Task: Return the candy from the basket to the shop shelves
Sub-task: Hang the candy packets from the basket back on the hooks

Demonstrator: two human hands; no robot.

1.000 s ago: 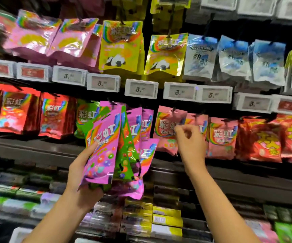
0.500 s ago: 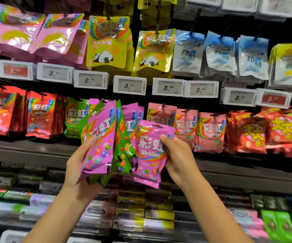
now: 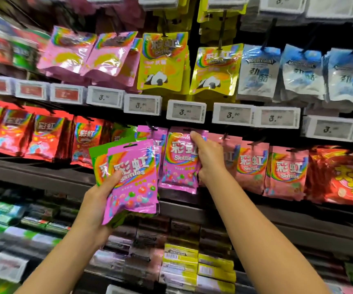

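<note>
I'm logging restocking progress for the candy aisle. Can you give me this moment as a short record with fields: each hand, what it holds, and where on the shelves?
left hand: grips a stack of Skittles bags, purple in front, green behind, held off the shelf
right hand: holds one purple Skittles bag up at the hooks of the middle row, index finger at its top edge
hung yet: cannot tell
neighbours: pink Skittles bags to its right
price tags: above the row, reading 3.90
</note>
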